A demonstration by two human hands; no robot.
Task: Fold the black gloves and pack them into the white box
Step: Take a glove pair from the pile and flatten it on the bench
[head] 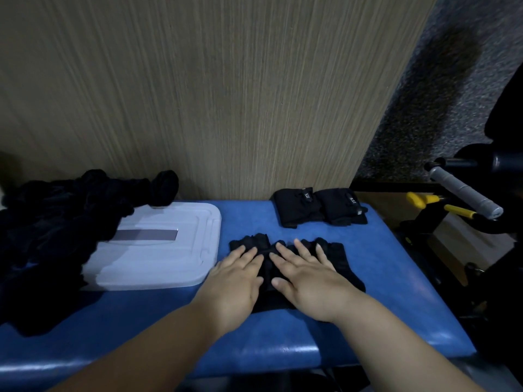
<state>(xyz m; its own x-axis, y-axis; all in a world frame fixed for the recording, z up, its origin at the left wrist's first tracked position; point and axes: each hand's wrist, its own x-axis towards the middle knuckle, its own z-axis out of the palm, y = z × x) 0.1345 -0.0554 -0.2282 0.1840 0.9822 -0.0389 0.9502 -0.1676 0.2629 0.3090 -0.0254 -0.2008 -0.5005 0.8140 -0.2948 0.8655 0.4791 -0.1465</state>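
Both hands are flat down here: left hand [237, 281] and right hand [310, 281] lie side by side, fingers straight and a bit spread, palms pressing on the black gloves [343, 260] right under them on the blue padded bench [390, 301]. The gloves look like soft knit fabric, with stubby ends poking out past the fingertips. Just left of the left hand is the white box [169, 256], smooth plastic with rounded corners, lid on, a grey strip across it. Further left, a crumpled pile of black fabric [51, 236] spills over the box's far corner. Ahead of the right hand, up against the wood-grain panel [198, 94], a folded pair [319, 206] lies neat and squared off. There's open blue vinyl to the right of the right hand up to the bench's rounded edge, plus a bare strip between the fingertips and the folded pair. The front edge runs under both forearms
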